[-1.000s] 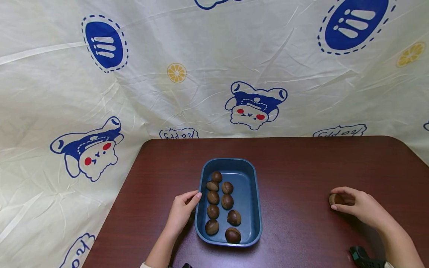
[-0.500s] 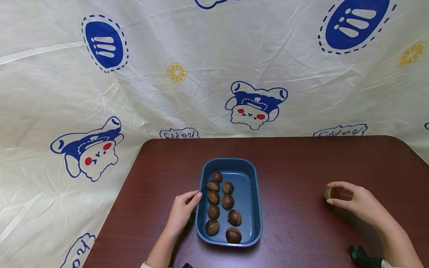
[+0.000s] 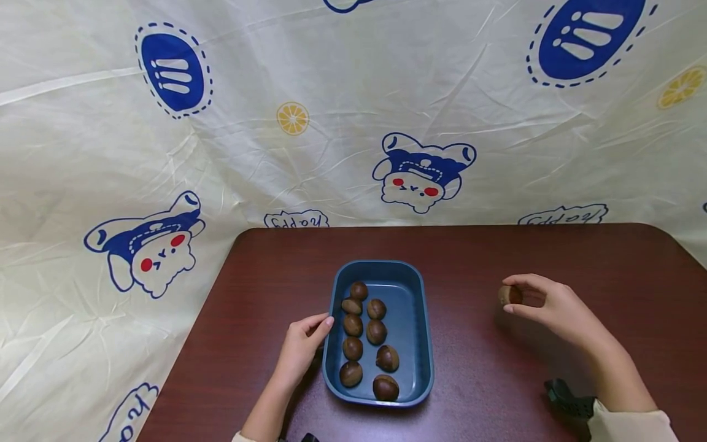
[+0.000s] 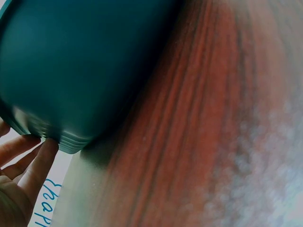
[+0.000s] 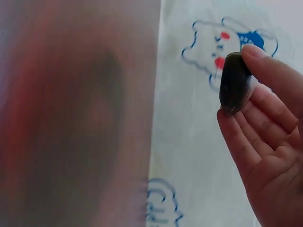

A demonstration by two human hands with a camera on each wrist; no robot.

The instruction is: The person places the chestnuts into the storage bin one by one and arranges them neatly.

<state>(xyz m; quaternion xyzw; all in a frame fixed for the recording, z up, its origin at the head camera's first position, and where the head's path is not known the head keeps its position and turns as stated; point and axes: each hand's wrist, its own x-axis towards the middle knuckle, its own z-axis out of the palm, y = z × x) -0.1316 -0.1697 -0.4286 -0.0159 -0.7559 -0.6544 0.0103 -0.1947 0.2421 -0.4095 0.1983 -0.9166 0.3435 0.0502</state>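
Observation:
A blue rectangular tray (image 3: 410,325) stands on the table with several brown chestnuts in it, lined up in two columns; one of them is the chestnut (image 3: 385,388) at the near end. My left hand (image 3: 298,347) pinches the tray's left wall between thumb and fingers, and the left wrist view shows those fingertips (image 4: 49,144) on its outer side. To the right of the tray, above the table, my right hand (image 3: 558,307) holds a single chestnut (image 3: 509,295) between thumb and fingertips. The right wrist view shows this chestnut (image 5: 234,82) from its dark side.
The dark red-brown table (image 3: 469,258) has rounded far corners. Behind it hangs a pale printed sheet (image 3: 331,166) with blue cartoon figures and orange slices. A dark wrist strap (image 3: 569,399) sits at my right wrist.
My right hand has moved left and away from me, toward the tray, carrying the chestnut. My left hand and the tray have stayed in place.

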